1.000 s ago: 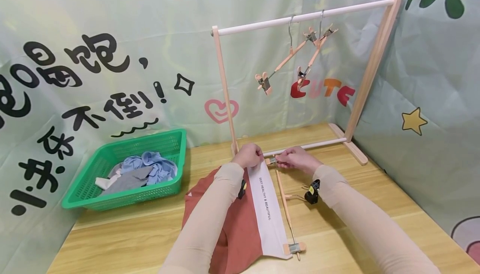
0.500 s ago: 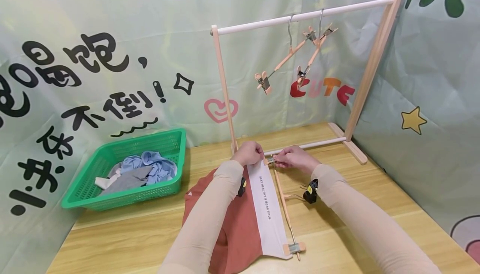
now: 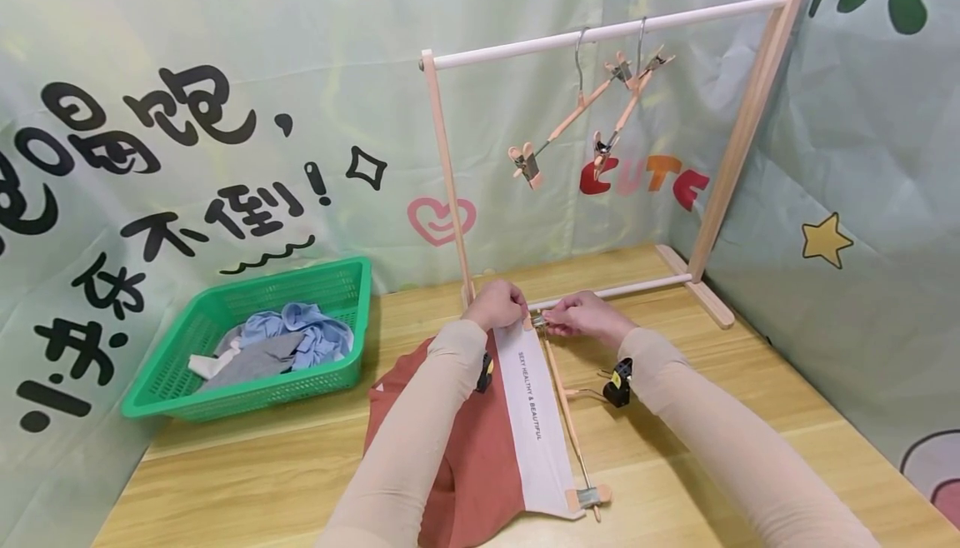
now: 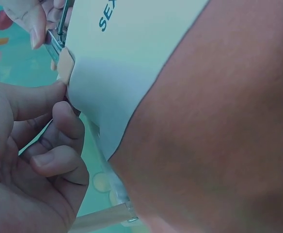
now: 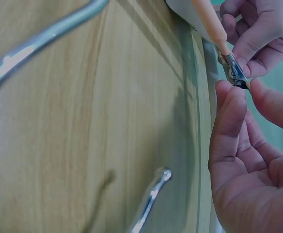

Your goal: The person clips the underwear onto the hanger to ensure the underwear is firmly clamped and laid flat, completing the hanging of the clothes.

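Observation:
A rust-red garment with a white printed band lies flat on the table. My left hand pinches the far corner of the band; in the left wrist view, its thumb and index finger meet at the cloth edge. Alongside the band lies a clip hanger. My right hand pinches the handles of its far clip, whose pads are at the band's corner. The near clip is on the band's near corner. Fingers hide part of the far corner.
A green basket holding crumpled blue, grey and white clothes stands at the left. Behind my hands rises a wooden rack, with two clip hangers hanging from its white rail. Fabric walls enclose the wooden table.
My right hand has shifted slightly left with the far clip, bringing its pads over the band's corner. My left hand has stayed nearly still.

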### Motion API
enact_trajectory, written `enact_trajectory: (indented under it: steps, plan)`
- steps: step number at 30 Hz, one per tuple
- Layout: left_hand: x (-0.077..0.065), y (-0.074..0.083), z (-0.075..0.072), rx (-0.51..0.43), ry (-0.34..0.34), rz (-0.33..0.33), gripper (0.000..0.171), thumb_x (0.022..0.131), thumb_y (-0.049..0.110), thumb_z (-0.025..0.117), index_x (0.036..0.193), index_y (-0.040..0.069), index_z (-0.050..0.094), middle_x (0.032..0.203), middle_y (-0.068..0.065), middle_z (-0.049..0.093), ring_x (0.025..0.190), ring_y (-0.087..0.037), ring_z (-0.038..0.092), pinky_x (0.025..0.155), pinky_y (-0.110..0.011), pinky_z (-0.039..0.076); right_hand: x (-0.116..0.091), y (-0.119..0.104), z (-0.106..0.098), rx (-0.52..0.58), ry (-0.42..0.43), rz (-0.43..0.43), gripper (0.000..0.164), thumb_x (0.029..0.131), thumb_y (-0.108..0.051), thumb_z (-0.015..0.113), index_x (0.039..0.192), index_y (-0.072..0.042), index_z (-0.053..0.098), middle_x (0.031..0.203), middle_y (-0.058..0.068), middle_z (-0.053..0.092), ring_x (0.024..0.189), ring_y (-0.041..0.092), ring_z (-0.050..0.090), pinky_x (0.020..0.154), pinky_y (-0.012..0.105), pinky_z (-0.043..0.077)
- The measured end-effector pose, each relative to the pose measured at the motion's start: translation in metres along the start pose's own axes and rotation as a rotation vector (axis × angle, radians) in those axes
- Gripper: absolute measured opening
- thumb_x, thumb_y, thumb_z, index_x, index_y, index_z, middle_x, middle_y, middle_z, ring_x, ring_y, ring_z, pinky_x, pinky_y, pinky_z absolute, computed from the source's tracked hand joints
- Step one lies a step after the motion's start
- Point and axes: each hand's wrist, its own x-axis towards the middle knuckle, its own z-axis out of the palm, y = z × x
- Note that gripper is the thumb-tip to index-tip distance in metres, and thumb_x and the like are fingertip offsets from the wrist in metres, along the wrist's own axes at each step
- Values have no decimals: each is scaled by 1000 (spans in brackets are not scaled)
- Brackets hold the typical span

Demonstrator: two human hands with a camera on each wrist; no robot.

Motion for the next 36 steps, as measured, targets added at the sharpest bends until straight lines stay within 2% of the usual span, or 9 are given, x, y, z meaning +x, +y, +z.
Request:
enact_trajectory:
  steps: [6, 16, 20, 23, 26, 30, 33, 36]
  plan:
    - [-1, 1, -1, 0, 29, 1, 14, 98, 12, 72, 86, 9, 79, 71, 3, 66, 63, -11, 54, 58, -23, 43, 1, -1, 2, 0, -3, -4, 22, 107, -20, 67, 102, 2, 71, 91, 4, 77, 82, 14, 69, 80, 26, 60]
    - [-4, -1, 1, -24, 51, 8, 15, 97, 10, 74, 83, 10, 80, 75, 1, 68, 64, -12, 53, 57, -24, 41, 1, -3, 7, 52, -44, 35, 29, 108, -16, 63, 117, 10, 68, 93, 5, 75, 81, 11, 68, 79, 24, 60]
    - [-6, -3, 2, 20, 63, 25, 16, 97, 8, 72, 83, 9, 79, 74, 2, 67, 67, -13, 54, 60, -24, 41, -1, -2, 12, 24, -55, 43, 31, 109, -17, 61, 120, 12, 67, 97, 9, 76, 83, 13, 69, 81, 26, 62]
    - [-10, -3, 2, 92, 70, 47, 15, 98, 8, 72, 84, 10, 78, 77, 1, 67, 70, -14, 54, 63, -25, 42, -2, 0, 14, -44, -25, 29, 33, 108, -20, 63, 117, 11, 70, 96, 11, 77, 82, 14, 70, 80, 27, 62]
    - [-18, -1, -1, 184, 69, 100, 15, 99, 9, 71, 86, 10, 78, 81, -1, 70, 72, -15, 56, 66, -26, 44, -4, 0, 16, -114, 21, 16, 34, 108, -24, 65, 110, 9, 73, 92, 11, 77, 79, 14, 69, 76, 28, 61]
    - [-35, 2, -6, 296, 35, 193, 13, 100, 9, 71, 89, 11, 78, 88, -3, 74, 76, -16, 58, 71, -28, 47, -6, -2, 16, -197, 54, 22, 37, 107, -30, 67, 106, 6, 75, 86, 8, 75, 74, 13, 65, 70, 26, 58]
    - [-50, 2, -8, 345, -18, 233, 9, 100, 12, 73, 92, 13, 77, 91, -1, 72, 79, -14, 59, 73, -29, 50, -11, -5, 13, -254, 63, 30, 42, 108, -34, 65, 116, 7, 71, 87, 10, 74, 73, 14, 64, 68, 27, 56]
    - [-70, -1, -11, 373, -57, 258, 3, 100, 17, 75, 97, 15, 76, 91, 1, 71, 79, -12, 60, 73, -28, 52, -22, -10, 9, -311, 84, 20, 47, 109, -37, 63, 128, 6, 66, 97, 15, 74, 80, 20, 68, 72, 31, 57]
